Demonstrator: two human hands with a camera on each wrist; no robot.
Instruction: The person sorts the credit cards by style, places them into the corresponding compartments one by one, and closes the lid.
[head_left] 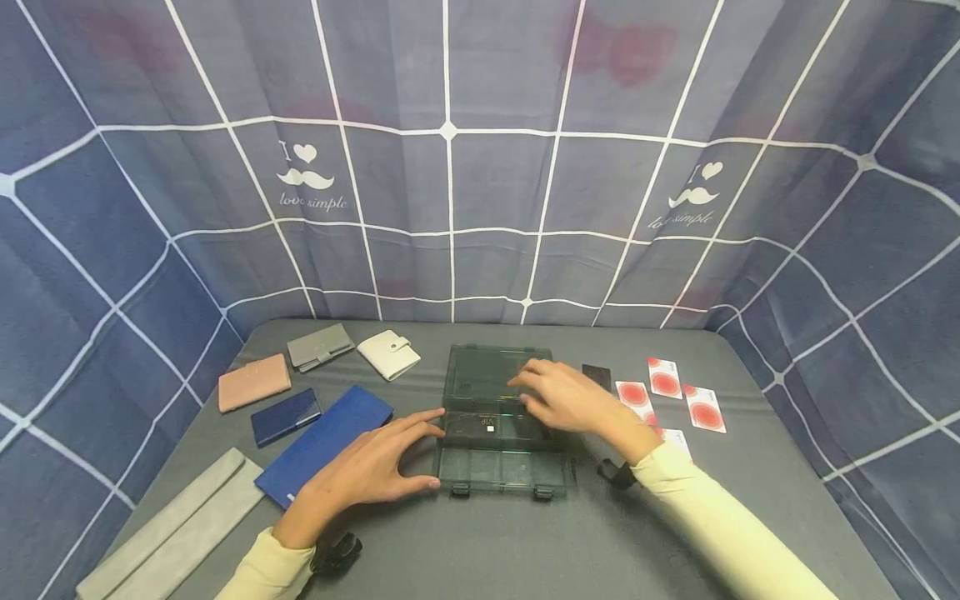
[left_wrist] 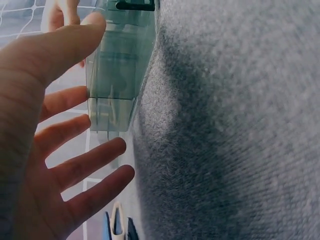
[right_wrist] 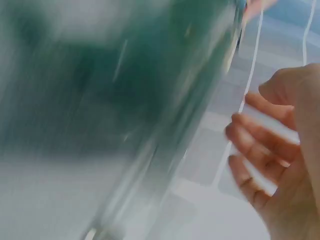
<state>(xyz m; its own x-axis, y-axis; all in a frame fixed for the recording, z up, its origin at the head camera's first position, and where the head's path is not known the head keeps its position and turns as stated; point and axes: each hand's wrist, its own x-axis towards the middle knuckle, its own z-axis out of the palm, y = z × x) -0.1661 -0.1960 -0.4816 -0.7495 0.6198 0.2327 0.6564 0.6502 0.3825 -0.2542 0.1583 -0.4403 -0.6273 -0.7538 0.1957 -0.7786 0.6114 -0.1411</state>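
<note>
A see-through dark green plastic box (head_left: pixel 498 487) lies on the table with its lid raised at the back. Inside, on the left of its middle row, is a black card (head_left: pixel 468 426) marked VIP. At the box's left side rests my left hand (head_left: pixel 382 462), its fingers spread and fairly straight, thumb at the front corner and fingertips right at the edge. Over the box's right half hovers my right hand (head_left: pixel 566 396). The right wrist view shows that hand's fingers loosely bent with nothing between them.
Right of the box lie a dark card (head_left: pixel 597 377) and several red-and-white cards (head_left: pixel 664 379). To the left are a blue pouch (head_left: pixel 330 442), a navy wallet (head_left: pixel 286 417), a pink wallet (head_left: pixel 254 383), a grey wallet (head_left: pixel 321 347), a white wallet (head_left: pixel 389 355) and a long grey case (head_left: pixel 176 529).
</note>
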